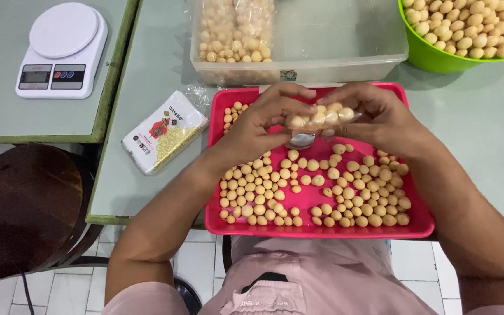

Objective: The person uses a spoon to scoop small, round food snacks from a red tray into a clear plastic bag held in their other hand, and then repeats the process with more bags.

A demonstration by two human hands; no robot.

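Note:
My left hand and my right hand meet above the far half of a red tray. Between them they grip a small clear plastic packet of round beige snack balls, held lengthwise, the left hand at its left end and the right hand at its right end. Several loose beige balls lie scattered over the tray below. A small clear object sits on the tray right under the packet, mostly hidden.
A clear plastic tub holding bagged balls stands behind the tray. A green bowl full of balls is at the back right. A white packet lies left of the tray. A white kitchen scale sits on the left table, a dark stool below.

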